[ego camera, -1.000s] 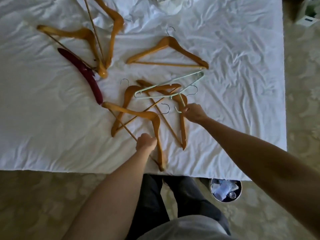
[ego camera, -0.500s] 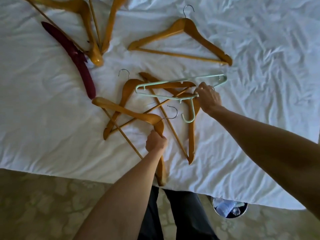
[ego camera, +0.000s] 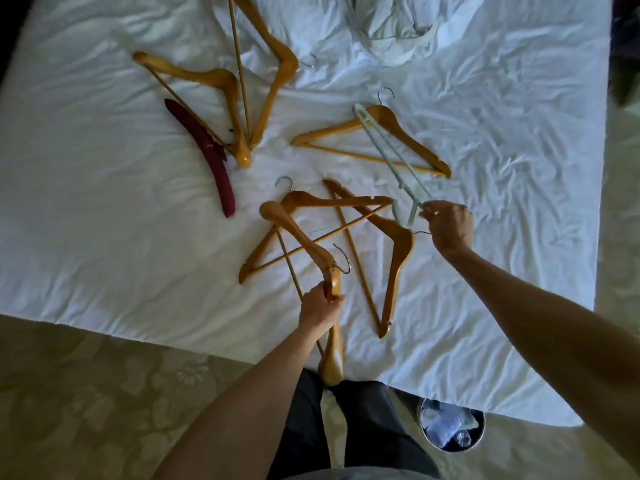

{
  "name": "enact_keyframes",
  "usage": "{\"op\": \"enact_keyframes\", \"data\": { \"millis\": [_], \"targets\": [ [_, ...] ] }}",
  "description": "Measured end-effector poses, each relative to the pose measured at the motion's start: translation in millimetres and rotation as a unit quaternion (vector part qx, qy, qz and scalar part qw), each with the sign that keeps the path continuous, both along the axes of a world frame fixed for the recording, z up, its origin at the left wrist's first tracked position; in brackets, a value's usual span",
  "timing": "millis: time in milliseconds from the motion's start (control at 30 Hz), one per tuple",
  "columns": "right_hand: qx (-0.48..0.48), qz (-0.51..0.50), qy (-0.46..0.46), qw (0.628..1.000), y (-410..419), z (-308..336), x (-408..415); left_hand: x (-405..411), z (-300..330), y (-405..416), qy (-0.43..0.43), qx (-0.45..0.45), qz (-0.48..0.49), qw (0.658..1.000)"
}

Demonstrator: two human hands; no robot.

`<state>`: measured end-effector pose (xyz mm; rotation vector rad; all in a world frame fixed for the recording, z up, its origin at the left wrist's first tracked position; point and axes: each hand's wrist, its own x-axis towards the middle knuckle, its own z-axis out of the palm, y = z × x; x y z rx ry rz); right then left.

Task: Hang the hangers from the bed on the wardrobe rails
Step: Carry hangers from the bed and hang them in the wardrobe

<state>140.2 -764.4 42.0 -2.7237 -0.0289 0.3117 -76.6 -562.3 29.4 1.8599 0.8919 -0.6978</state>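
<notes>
The step in hand is pickup. The left hand [ego camera: 320, 301] grips a tan wooden hanger [ego camera: 304, 244] near its metal hook. The right hand [ego camera: 450, 221] pinches a pale green plastic hanger [ego camera: 388, 154], tilted away beyond it. Other hangers lie on the white bed [ego camera: 104, 237] between and beyond both hands. Next, both must lift clear without snagging.

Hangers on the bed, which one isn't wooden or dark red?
The pale green plastic hanger, thin-framed and pinched near its hook by the right hand. The wooden hangers are thick and orange-brown, one gripped by the left hand.
</notes>
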Motion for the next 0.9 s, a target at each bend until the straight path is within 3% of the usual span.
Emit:
{"op": "enact_keyframes", "data": {
  "millis": [67, 400, 600, 767, 900],
  "targets": [
    [0.027, -0.062, 0.003, 0.998, -3, 4, 3, 0, 7, 2, -0.005, -0.013, -0.003, 1.0],
    [0.009, -0.051, 0.015, 0.999, -7, -86, 30, 31, -43, -4, -0.052, -0.008, 0.001, 0.999],
    [-0.111, 0.038, 0.019, 0.993, -13, -130, 56, 42, -70, -14, -0.081, 0.001, -0.002, 0.997],
    [-0.149, 0.105, -0.023, 0.983, -38, -122, 78, 45, -70, -15, -0.105, 0.011, -0.013, 0.994],
    [-0.123, 0.084, -0.066, 0.987, -54, -88, 64, 42, -57, -13, -0.122, 0.013, -0.003, 0.992]
  ]
}}
